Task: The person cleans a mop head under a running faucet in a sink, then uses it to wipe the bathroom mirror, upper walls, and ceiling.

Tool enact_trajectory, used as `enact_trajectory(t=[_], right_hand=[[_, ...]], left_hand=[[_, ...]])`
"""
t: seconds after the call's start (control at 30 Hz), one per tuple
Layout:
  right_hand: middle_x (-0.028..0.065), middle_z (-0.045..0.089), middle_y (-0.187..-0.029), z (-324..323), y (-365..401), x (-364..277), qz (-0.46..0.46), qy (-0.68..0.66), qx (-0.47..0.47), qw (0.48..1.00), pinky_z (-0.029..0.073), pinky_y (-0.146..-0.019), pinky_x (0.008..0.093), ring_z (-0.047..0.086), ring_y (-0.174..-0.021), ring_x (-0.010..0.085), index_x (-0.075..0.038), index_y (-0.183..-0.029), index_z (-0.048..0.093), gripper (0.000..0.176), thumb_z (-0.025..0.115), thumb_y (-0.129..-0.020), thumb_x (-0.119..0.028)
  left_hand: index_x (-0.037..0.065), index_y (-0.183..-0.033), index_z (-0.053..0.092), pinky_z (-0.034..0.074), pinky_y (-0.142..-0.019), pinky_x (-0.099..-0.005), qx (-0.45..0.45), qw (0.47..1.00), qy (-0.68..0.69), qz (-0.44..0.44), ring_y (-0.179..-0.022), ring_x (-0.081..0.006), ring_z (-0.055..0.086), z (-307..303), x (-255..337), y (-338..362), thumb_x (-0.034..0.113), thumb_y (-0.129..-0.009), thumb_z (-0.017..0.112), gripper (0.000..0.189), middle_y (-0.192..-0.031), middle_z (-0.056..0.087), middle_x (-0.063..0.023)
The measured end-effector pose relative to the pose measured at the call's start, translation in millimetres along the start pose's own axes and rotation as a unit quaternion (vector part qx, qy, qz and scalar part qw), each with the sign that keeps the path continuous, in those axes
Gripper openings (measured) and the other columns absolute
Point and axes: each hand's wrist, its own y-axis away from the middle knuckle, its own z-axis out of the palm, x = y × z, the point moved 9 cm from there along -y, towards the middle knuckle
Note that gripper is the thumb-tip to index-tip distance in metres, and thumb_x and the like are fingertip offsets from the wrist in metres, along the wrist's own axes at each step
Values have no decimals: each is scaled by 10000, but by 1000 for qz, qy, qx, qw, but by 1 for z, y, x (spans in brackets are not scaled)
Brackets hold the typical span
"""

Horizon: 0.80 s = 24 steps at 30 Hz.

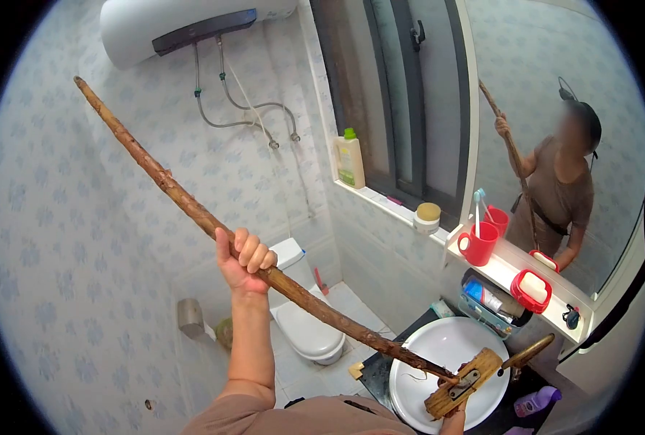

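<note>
A long, rough wooden pole (304, 299) runs diagonally from the upper left down to the sink. My left hand (246, 259) is closed around its middle, thumb up. At the pole's lower end is a short wooden block (482, 366) with a metal plate fixed on it, held above the white basin (417, 399). My right hand (453, 420) is at the block's underside, mostly hidden behind it, with the fingers barely showing.
A white toilet (309, 328) stands beyond my left forearm. On the right, a shelf (507, 279) holds a red cup (478, 244) and a red soap dish (531, 290). A purple bottle (536, 401) lies beside the basin. A water heater (192, 25) hangs above.
</note>
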Motion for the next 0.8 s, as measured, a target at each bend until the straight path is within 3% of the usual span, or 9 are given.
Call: enact_trajectory(t=[0.1,0.17,0.27,0.33,0.47,0.57,0.63,0.67,0.8], right_hand=[[153,622,-978,-34,23,31,103,-22,-12,994,485,-617,577,614,-765,372,-136,-1053,589,589,401,-805,-637],[132,595,-1058,1,60,42,236,9,-96,967,451,-762,653,569,-928,388,-142,-1189,522,684,413,-776,-677],[169,577,-1084,23,52,52,171,-112,-62,977,383,-792,723,509,-1053,409,-129,-1172,539,711,447,-740,-687],[169,569,-1100,102,70,25,131,-125,-135,974,345,-836,727,460,-1109,425,-122,-1201,522,744,467,-723,-689],[154,532,-1187,144,67,-21,-8,-118,-259,959,379,-848,682,489,-1104,431,-152,-1271,479,732,590,-715,-614],[113,585,-1109,122,52,-27,-5,-99,-210,973,446,-800,594,546,-1033,357,-174,-1220,518,666,609,-712,-595],[50,587,-1109,78,24,-28,-67,-232,-77,967,522,-640,457,614,-874,255,-296,-1325,379,620,622,-778,-456],[50,587,-1109,70,19,-30,-65,-231,-78,968,522,-640,457,614,-874,255,-296,-1325,379,620,622,-778,-456],[-4,608,-982,97,38,-44,-87,-100,33,991,503,-501,343,617,-699,187,-250,-1247,469,423,507,-863,-422]], left_hand=[[118,-616,435,282,-425,-270,-13,1000,16,2,-371,-96,278,8,4,-5,491,-903,460,472,-445,302,38],[119,-616,434,283,-425,-270,-18,1000,23,6,-370,-97,277,11,8,-10,492,-902,461,470,-443,302,40],[130,-606,399,256,-420,-258,-25,999,23,9,-366,-92,269,19,9,-20,480,-901,470,464,-441,308,39],[139,-596,365,227,-414,-247,-30,999,16,6,-363,-86,262,19,7,-25,469,-900,477,463,-440,313,36],[135,-599,393,283,-426,-270,-46,999,-7,-7,-362,-96,289,9,3,-22,476,-909,447,464,-433,299,43],[142,-588,368,265,-427,-263,-57,998,-8,-14,-358,-90,279,10,-2,-17,460,-910,451,460,-432,306,43],[146,-581,354,247,-425,-256,-58,998,-11,-17,-356,-85,267,9,-2,-16,449,-907,463,459,-432,313,42],[147,-581,351,246,-426,-253,-66,998,2,-17,-355,-82,267,9,-1,-15,447,-907,466,458,-433,316,43],[151,-581,343,243,-427,-244,-64,997,38,-14,-353,-74,262,6,6,-16,435,-908,476,454,-432,317,46]])
